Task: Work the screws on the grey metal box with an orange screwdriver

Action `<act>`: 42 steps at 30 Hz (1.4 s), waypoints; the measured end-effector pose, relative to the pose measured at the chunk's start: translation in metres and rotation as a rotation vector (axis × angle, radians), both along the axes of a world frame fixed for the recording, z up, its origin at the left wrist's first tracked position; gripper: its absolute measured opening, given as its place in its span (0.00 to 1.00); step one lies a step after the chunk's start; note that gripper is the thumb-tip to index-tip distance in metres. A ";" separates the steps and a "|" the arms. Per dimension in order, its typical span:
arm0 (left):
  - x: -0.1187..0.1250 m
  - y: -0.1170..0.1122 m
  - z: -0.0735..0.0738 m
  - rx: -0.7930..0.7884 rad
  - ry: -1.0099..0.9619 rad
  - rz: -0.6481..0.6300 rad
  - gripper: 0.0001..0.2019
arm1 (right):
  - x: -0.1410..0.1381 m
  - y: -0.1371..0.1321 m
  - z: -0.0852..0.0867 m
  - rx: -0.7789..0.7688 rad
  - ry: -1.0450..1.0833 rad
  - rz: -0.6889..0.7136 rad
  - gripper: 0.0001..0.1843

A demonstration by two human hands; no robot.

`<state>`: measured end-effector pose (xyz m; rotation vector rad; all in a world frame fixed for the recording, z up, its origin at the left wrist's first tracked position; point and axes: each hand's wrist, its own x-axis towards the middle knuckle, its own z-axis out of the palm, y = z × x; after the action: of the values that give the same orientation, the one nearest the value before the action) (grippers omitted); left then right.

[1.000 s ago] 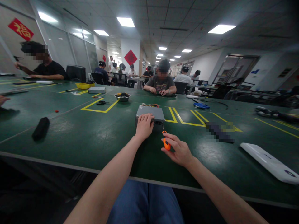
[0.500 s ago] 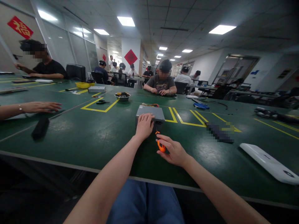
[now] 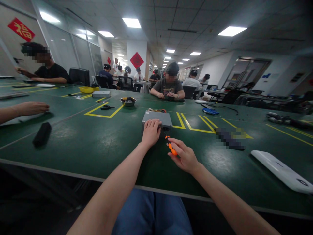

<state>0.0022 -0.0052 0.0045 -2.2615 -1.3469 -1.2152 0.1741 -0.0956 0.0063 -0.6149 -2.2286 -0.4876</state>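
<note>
A grey metal box (image 3: 158, 118) lies on the green table (image 3: 97, 143) in front of me. My left hand (image 3: 151, 132) rests on its near left corner, fingers curled over the top edge. My right hand (image 3: 184, 156) pinches a small orange-handled screwdriver (image 3: 171, 147), whose tip points at the box's near face just right of my left hand. Coloured wires (image 3: 157, 110) show behind the box.
A black bar (image 3: 42, 134) lies at the left, near another person's hand (image 3: 31, 107). A white flat object (image 3: 281, 170) sits at the right. A metal bowl (image 3: 127, 101), scissors (image 3: 107, 107) and a yellow tray (image 3: 89, 89) stand further back. Several people sit at the tables beyond.
My right hand shifted the screwdriver left, then turned it toward the box's near face. The other person's hand at the left reached onto the table, then drew back a little.
</note>
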 end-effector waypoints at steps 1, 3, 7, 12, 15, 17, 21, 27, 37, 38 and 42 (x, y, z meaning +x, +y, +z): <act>0.000 0.000 0.000 -0.001 0.000 0.000 0.12 | 0.000 0.000 0.000 0.004 -0.004 -0.004 0.18; 0.000 0.000 0.000 -0.002 0.003 0.000 0.12 | -0.001 -0.001 0.000 0.003 -0.038 -0.005 0.18; 0.000 0.000 0.000 0.001 0.005 0.004 0.12 | -0.003 -0.002 -0.001 0.015 -0.125 0.012 0.19; 0.000 0.000 -0.001 0.011 0.003 0.005 0.12 | -0.002 -0.002 -0.001 0.022 -0.117 0.006 0.19; 0.000 0.001 -0.002 0.020 0.000 0.000 0.12 | -0.002 -0.001 -0.001 0.029 -0.110 0.014 0.18; 0.000 0.001 -0.002 0.021 0.002 0.001 0.12 | -0.003 -0.001 0.000 0.037 -0.105 0.017 0.18; 0.000 0.001 -0.002 0.019 0.005 0.004 0.12 | -0.004 -0.001 -0.001 0.059 -0.104 0.003 0.17; 0.000 0.001 -0.001 0.020 0.007 0.004 0.11 | -0.007 -0.004 0.001 0.004 -0.224 -0.017 0.16; 0.001 0.002 -0.001 0.001 0.007 0.005 0.12 | -0.008 -0.006 0.000 -0.083 -0.071 0.068 0.18; 0.001 0.002 -0.001 0.001 0.006 0.006 0.12 | -0.008 -0.006 0.000 -0.092 -0.037 0.080 0.18; 0.001 0.002 -0.002 0.007 0.002 0.004 0.12 | -0.008 -0.007 0.001 -0.104 -0.122 0.061 0.16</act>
<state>0.0028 -0.0030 0.0028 -2.2540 -1.3434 -1.2148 0.1662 -0.1024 0.0069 -0.5820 -2.3932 -0.3894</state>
